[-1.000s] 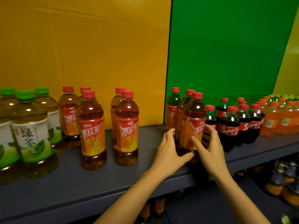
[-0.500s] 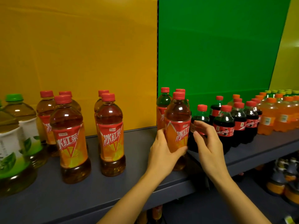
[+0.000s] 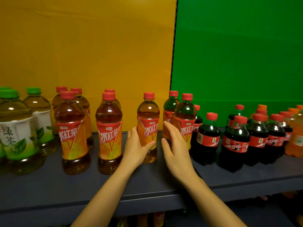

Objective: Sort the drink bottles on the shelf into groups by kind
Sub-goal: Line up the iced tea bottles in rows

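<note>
An iced black tea bottle (image 3: 148, 118) with a red cap and orange-red label stands on the dark shelf (image 3: 147, 182). My left hand (image 3: 136, 147) is wrapped around its lower left side. My right hand (image 3: 174, 145) hovers just right of it with fingers apart, not touching it. Two more iced tea bottles (image 3: 184, 118) stand behind my right hand. Several iced tea bottles (image 3: 109, 131) stand in a group to the left. Green tea bottles (image 3: 18, 128) with green caps are at the far left. Cola bottles (image 3: 236, 141) and orange soda bottles (image 3: 295, 128) fill the right.
A yellow back panel (image 3: 90, 46) and a green back panel (image 3: 237, 54) stand behind the shelf. A bare strip of shelf lies in front of the bottles. More bottles (image 3: 158, 218) sit dimly on a lower shelf below the front edge.
The iced tea bottle has slid left, away from the two by the cola, with my left hand on it. My right hand has come off the bottle.
</note>
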Demonstrator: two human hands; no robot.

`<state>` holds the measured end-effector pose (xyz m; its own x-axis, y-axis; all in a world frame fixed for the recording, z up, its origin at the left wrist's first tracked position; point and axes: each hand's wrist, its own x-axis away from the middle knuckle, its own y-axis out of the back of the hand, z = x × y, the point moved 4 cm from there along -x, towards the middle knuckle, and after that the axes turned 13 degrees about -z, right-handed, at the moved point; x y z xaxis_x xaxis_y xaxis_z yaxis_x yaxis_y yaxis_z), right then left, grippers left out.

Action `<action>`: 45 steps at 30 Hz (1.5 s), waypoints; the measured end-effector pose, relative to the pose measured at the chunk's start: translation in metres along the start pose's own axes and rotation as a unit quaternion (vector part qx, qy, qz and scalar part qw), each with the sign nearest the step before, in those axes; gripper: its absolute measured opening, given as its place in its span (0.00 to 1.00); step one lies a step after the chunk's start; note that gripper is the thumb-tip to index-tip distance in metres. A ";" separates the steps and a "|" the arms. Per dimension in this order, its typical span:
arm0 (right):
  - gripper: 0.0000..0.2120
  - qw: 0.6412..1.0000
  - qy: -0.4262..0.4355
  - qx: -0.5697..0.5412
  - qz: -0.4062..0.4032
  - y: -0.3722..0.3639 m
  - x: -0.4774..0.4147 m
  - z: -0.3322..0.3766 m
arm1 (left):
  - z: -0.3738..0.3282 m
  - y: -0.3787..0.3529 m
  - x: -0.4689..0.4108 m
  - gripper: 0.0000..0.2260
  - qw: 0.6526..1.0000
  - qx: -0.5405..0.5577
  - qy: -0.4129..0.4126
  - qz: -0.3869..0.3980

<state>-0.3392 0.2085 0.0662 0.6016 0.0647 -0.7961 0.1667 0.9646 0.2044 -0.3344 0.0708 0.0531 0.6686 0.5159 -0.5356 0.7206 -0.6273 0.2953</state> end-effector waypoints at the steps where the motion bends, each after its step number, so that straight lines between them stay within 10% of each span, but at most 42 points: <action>1: 0.20 0.999 0.027 -0.004 -0.024 0.002 -0.005 0.005 | 0.001 -0.002 -0.004 0.31 1.000 -0.004 0.005 -0.002; 9: 0.12 0.986 0.099 0.018 -0.133 0.052 -0.108 0.036 | 0.008 -0.018 -0.034 0.32 0.999 0.004 0.047 0.024; 14: 0.17 0.982 -0.055 0.153 0.093 0.049 -0.177 0.009 | 0.014 -0.025 -0.043 0.31 0.997 0.021 0.067 0.020; 21: 0.09 0.869 -0.225 0.152 0.415 0.025 -0.192 -0.014 | 0.022 -0.034 -0.042 0.30 0.993 0.077 0.089 0.000; 28: 0.40 0.786 -0.225 0.180 0.547 0.012 -0.201 -0.029 | 0.023 -0.038 -0.042 0.29 0.991 0.103 0.090 0.007; 33: 0.42 0.794 -0.206 0.162 0.548 0.003 -0.202 -0.033 | 0.022 -0.041 -0.043 0.29 0.989 0.118 0.084 0.022; 40: 0.15 0.826 -0.196 0.164 0.503 -0.003 -0.199 -0.034 | 0.021 -0.043 -0.040 0.30 0.993 0.102 0.059 0.027; 45: 0.21 0.838 -0.221 0.156 0.474 0.003 -0.193 -0.032 | 0.019 -0.043 -0.039 0.30 0.996 0.070 0.041 0.032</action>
<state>-0.4797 0.2076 0.2021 0.7991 0.5954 0.0829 -0.3945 0.4154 0.8196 -0.3953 0.0664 0.0465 0.7286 0.5152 -0.4514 0.6479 -0.7321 0.2103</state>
